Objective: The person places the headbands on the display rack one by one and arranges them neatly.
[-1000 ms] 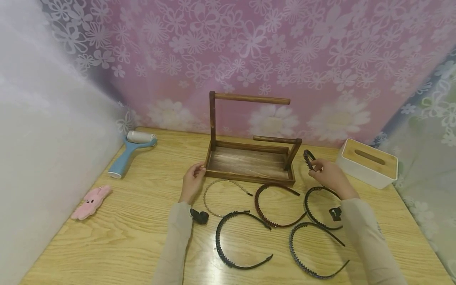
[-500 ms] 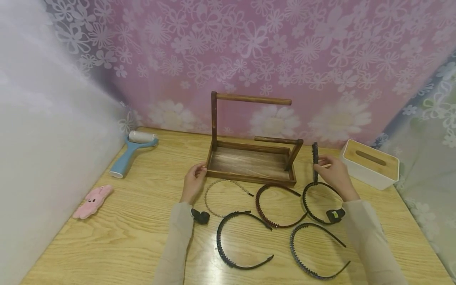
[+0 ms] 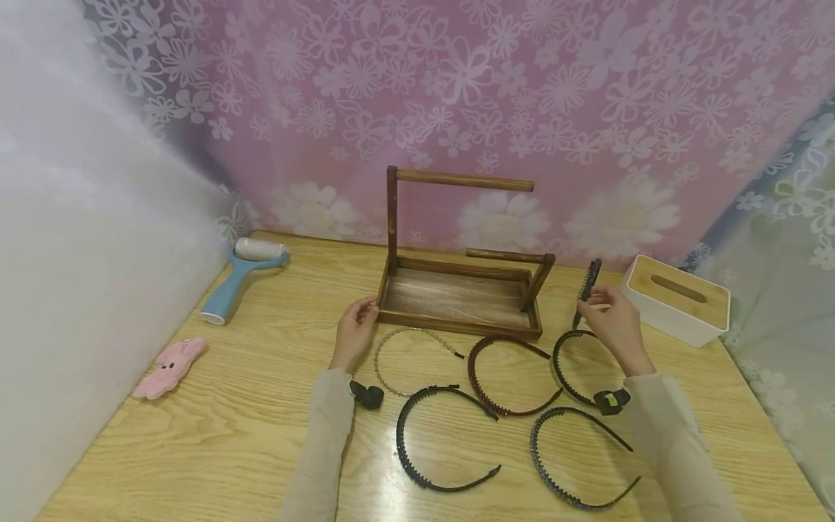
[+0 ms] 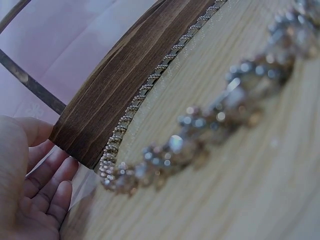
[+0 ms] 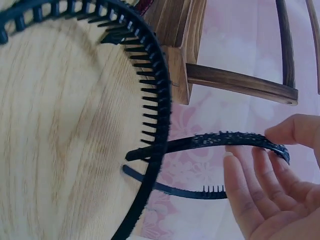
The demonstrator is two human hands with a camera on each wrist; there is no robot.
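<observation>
My right hand pinches a black toothed headband between thumb and fingers, right of the wooden rack. In the right wrist view that headband's textured top is at the fingers and its two ends point left, overlapping another black headband. My left hand holds the rack's front left corner, thumb on the corner and fingers curled beside the end. The rack is a brown tray with one tall and one low arm. Before it lie a beaded headband and a dark red headband.
Nearer the front lie a black headband and a grey-black one. A white tissue box with a wooden lid stands at right. At left are a blue lint roller and a pink plush toy. A flowered curtain hangs behind.
The headband in my right hand has turned upright, then tilted rightward, as the hand shifted slightly right. The black headband below that hand moved slightly left. My left hand stays at the rack's corner.
</observation>
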